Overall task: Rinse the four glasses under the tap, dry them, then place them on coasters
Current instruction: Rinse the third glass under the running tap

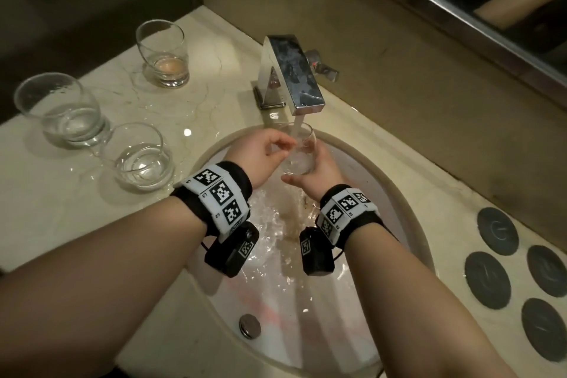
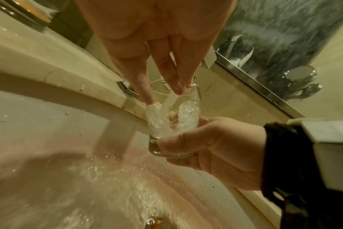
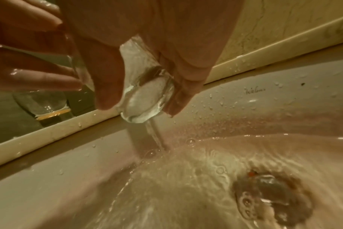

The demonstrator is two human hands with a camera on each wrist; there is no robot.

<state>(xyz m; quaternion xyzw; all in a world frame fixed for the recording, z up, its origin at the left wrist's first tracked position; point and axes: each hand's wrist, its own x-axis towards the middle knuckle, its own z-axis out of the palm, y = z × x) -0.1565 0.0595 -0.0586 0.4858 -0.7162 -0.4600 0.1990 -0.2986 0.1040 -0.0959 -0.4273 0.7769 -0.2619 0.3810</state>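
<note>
A pale veined marble counter [image 1: 408, 181] fills the corner, backed by a matching wall and a mirror [image 1: 478, 3] in a metal frame. Sunk in it is an oval basin [image 1: 310, 344], wet, water swirling toward the drain. A square chrome tap [image 1: 291, 77] runs (its stream falls straight into the held glass). Three glasses [image 1: 61, 107] stand on the counter left of the basin; four dark round coasters [image 1: 497, 233] lie at its right. The right hand [image 1: 316, 172] is wrapped round the base of the glass [image 1: 299, 156] under the tap. The left hand [image 1: 264, 153] has straight fingers [image 2: 174, 83] reaching into its mouth.
</note>
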